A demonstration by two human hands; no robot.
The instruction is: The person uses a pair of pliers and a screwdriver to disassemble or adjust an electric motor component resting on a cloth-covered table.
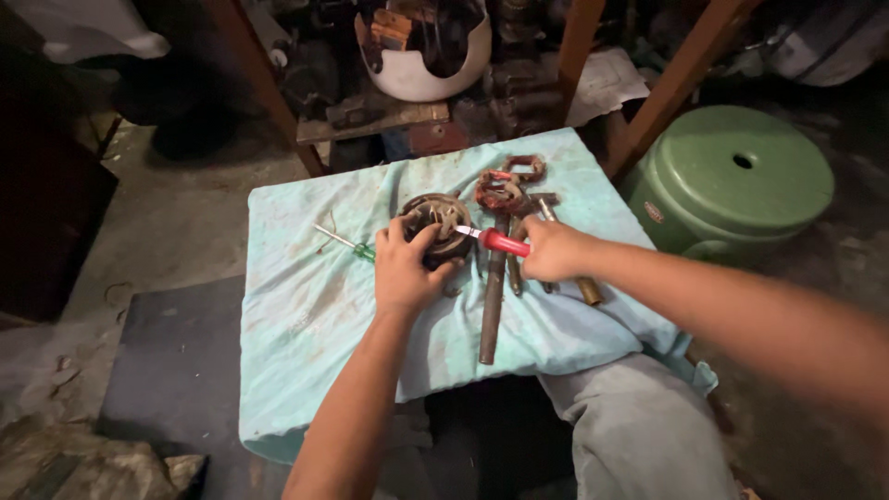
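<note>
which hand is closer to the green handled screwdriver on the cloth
Left. The left hand rests on the round metal part, right beside the green-handled screwdriver. The right hand holds a red-handled screwdriver, farther off across that part.

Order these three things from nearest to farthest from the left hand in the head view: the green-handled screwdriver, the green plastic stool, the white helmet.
From the left hand:
1. Green-handled screwdriver, just left of the hand on the blue cloth.
2. White helmet, up at the back, beyond the cloth.
3. Green plastic stool, far off to the right, on the floor.
</note>
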